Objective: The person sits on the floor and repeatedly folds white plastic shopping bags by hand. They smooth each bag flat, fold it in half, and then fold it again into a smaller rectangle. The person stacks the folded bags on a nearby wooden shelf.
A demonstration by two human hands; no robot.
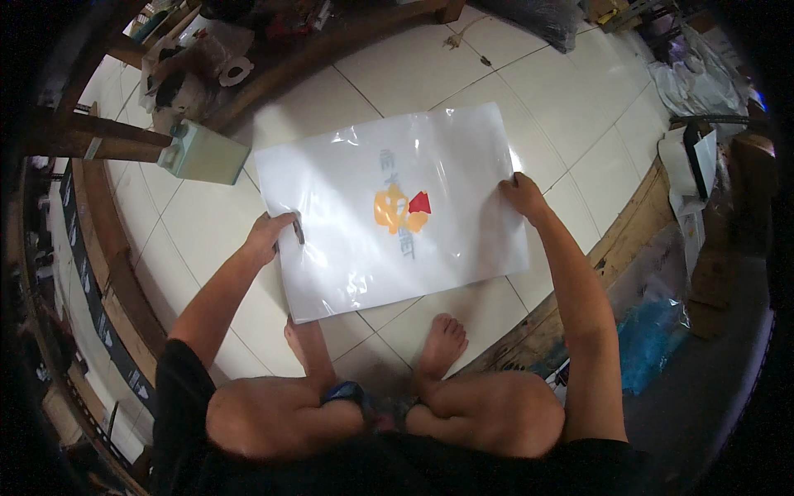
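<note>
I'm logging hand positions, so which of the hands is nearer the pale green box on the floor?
Left. The left hand grips the white plastic bag's left edge, just below-right of the green box; the right hand holds the bag's far right edge.

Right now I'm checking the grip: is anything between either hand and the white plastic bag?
Nothing visible. The left hand grips the white plastic bag at its left edge and the right hand at its right edge, both in direct contact.

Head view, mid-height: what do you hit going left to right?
Wooden beam → pale green box → left hand, gripping the bag's left edge → white plastic bag with an orange and red print → right hand on the bag's right edge → wooden plank border → white paper pile.
</note>
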